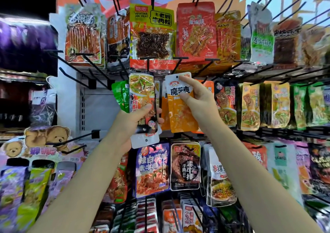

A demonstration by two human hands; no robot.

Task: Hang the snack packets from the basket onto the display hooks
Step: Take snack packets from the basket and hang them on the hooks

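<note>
My right hand (194, 98) pinches an orange and white snack packet (180, 113) near its top. The packet's hang hole is raised just under the tip of a black display hook (179, 63) in the middle row. My left hand (135, 123) grips a small stack of packets (142, 105) held upside down, their white hang tabs (145, 139) pointing down. Both hands are in front of the middle row of hooks. The basket is not in view.
Rows of black hooks carry hung snack packets above (151, 34), right (250, 105) and below (184, 166). Several bare hooks (84, 66) jut out at the left beside a white upright. Bear-printed packs (48, 139) fill the lower left.
</note>
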